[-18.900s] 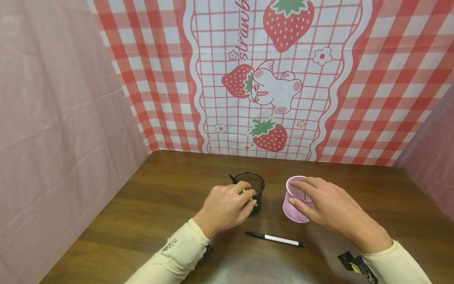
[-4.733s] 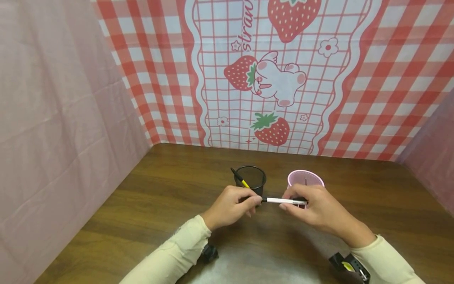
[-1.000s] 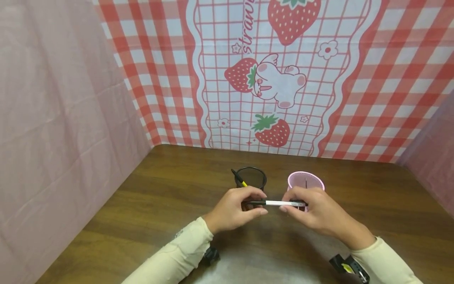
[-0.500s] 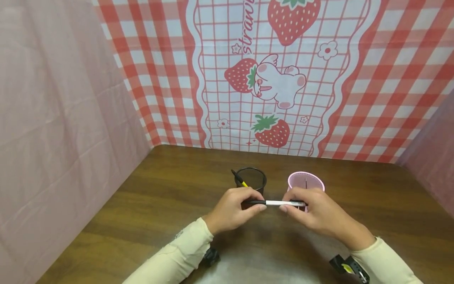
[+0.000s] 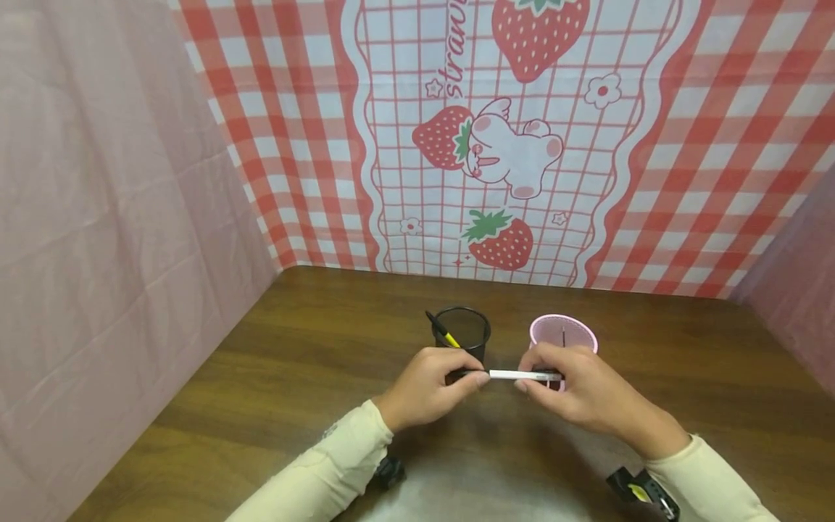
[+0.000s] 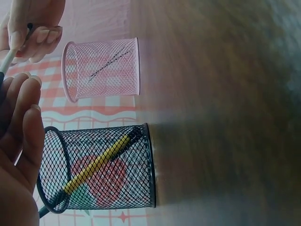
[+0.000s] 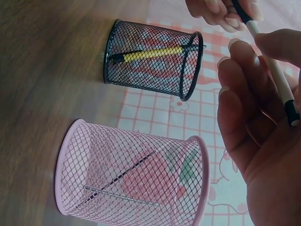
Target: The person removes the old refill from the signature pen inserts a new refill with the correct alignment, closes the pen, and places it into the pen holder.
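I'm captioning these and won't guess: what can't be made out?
- Head view: part of the white pen, hidden by the left hand.
- Head view: much of the pink cup, behind the right hand.
- Left wrist view: the left hand's remainder, cut off by the left edge.
- Right wrist view: whether the thin dark line is seam or rod, too thin to tell.

I see the right hand [image 7: 268, 153] holding a white pen [image 7: 275, 77] whose one black end the left hand [image 7: 218, 14] pinches, while near them a black cup [image 7: 155, 77] holds a yellow pen [image 7: 155, 52] and a pink cup [image 7: 141, 181] something thin and dark [image 7: 117, 178].
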The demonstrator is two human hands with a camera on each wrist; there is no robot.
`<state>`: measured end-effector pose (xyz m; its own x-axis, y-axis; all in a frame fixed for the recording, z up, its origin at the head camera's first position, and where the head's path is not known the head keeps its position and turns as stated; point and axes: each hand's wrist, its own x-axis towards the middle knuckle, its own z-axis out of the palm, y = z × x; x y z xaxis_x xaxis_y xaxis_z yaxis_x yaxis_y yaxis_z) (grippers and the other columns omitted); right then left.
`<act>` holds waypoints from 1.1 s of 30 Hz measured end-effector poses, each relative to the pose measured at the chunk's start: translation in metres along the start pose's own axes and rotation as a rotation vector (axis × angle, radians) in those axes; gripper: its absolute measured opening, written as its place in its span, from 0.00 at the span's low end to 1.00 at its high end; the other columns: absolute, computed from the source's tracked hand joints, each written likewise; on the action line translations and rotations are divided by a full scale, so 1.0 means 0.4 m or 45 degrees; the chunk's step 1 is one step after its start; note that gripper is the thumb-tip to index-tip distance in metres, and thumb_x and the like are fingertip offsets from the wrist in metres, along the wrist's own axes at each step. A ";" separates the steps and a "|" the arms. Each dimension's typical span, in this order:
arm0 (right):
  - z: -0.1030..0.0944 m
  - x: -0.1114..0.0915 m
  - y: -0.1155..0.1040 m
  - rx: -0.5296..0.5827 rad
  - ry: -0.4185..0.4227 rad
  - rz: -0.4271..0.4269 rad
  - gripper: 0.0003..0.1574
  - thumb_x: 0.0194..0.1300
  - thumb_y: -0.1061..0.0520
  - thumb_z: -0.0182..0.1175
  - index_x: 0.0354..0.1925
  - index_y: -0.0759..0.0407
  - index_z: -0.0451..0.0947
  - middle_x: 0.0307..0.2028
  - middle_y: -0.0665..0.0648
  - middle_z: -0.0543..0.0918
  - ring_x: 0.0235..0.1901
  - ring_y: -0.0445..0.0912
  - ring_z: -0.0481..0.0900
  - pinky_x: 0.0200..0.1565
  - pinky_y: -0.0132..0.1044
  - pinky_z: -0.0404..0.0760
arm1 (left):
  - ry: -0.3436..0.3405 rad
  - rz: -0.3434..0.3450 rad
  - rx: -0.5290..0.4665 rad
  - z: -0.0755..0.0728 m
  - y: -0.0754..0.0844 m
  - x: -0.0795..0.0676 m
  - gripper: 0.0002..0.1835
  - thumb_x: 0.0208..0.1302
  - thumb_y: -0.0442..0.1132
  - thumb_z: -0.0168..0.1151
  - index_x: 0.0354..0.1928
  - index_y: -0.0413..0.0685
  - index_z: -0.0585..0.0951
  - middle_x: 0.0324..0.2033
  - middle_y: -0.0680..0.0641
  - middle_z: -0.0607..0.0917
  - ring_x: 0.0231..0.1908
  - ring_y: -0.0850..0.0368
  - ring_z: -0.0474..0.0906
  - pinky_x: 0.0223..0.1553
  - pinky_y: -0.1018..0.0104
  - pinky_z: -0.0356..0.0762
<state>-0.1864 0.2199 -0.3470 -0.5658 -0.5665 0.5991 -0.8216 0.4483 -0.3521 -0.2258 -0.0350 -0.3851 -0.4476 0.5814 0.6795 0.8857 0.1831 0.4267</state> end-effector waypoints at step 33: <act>-0.001 0.005 0.005 -0.082 0.056 -0.042 0.21 0.49 0.65 0.76 0.34 0.40 0.83 0.30 0.31 0.80 0.27 0.30 0.74 0.32 0.24 0.72 | 0.040 -0.040 -0.112 -0.006 -0.003 -0.003 0.12 0.61 0.37 0.74 0.45 0.47 0.83 0.38 0.53 0.86 0.38 0.69 0.80 0.43 0.75 0.79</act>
<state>-0.1892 0.2199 -0.3461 -0.5337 -0.5513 0.6413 -0.8329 0.4740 -0.2857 -0.2265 -0.0377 -0.3849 -0.4801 0.5512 0.6825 0.8572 0.1296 0.4984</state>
